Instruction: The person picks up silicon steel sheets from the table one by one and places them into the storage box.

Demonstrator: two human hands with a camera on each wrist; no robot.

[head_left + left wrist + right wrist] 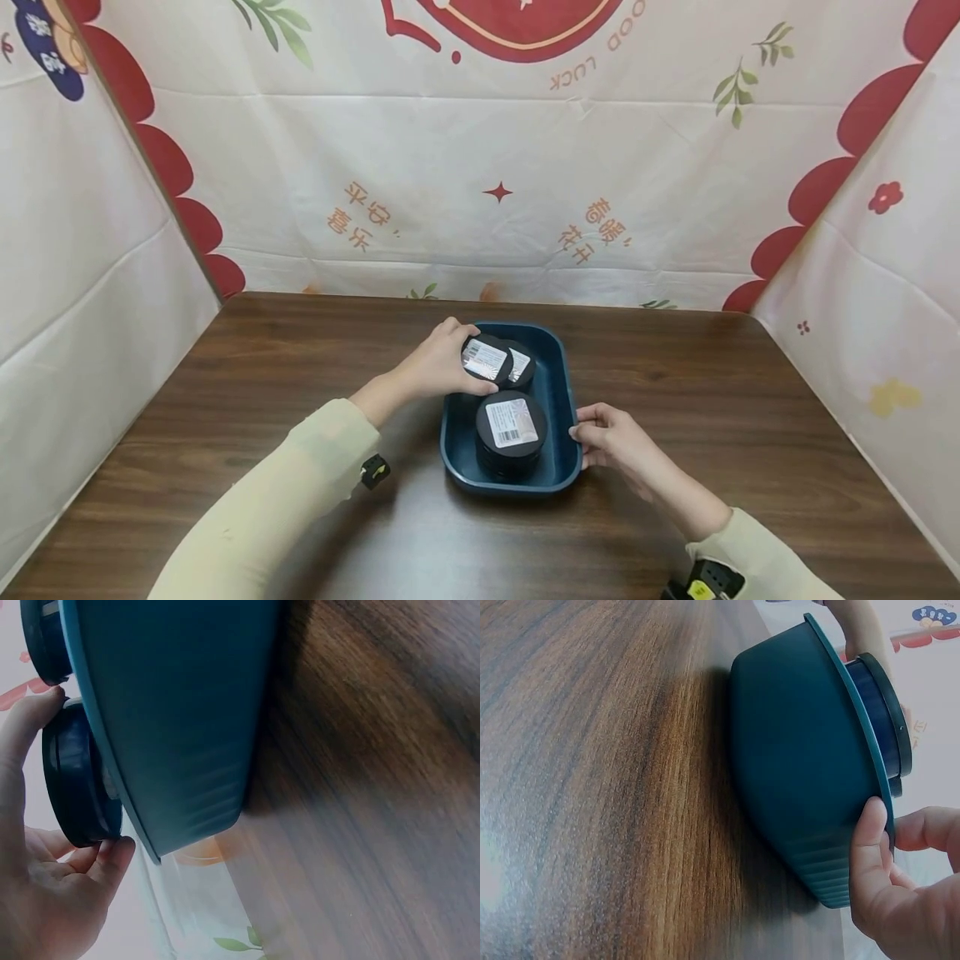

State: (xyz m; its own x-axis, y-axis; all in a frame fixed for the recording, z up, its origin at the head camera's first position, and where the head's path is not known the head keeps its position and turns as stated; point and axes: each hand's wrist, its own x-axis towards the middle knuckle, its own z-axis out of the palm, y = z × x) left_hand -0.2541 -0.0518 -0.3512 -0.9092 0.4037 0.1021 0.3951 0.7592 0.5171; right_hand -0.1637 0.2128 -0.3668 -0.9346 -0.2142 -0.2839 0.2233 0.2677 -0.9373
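A dark teal plastic tray (557, 358) with rounded corners and high walls stands on the table, with round black-lidded jars in it. My left hand (441, 363) grips one jar (486, 359) at the tray's far left, thumb on its near side and fingers round the far side. In the left wrist view this jar (75, 776) shows tilted at the rim. Partly behind it sits another labelled jar (521, 365). Nearest me is a front jar (512, 423) with a white barcode label. My right hand (611, 442) pinches the tray's right rim between thumb and fingers.
The brown wood-grain table (315, 350) carries the tray near its middle. White printed cloth (465, 142) with red scalloped edging walls the back and both sides. Black bands with small devices (373, 472) sit at both wrists, over pale sleeves.
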